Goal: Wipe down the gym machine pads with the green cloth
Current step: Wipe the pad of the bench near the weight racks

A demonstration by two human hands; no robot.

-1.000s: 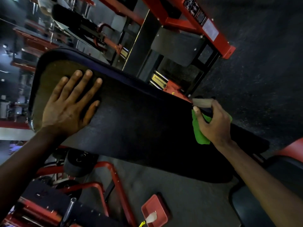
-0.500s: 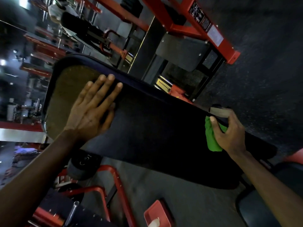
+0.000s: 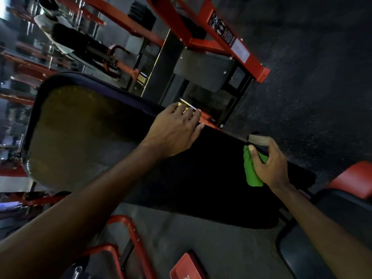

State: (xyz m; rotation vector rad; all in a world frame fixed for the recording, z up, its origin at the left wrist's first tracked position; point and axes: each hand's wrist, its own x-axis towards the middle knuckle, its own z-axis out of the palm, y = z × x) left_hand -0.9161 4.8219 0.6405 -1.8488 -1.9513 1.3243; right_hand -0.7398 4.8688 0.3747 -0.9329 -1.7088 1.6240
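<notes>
The long black pad (image 3: 201,178) lies tilted across the view. On its far edge, about the middle of its length, rests the left hand (image 3: 177,131) — fingers straight and relaxed, the tips reaching past the edge, holding nothing. Near the pad's right end the right hand (image 3: 269,164) grips the green cloth (image 3: 251,174), which is bunched against the pad. The same hand also holds a pale grey object (image 3: 258,139) — what it is I cannot tell. Beyond the pad stands a red frame (image 3: 201,39).
</notes>
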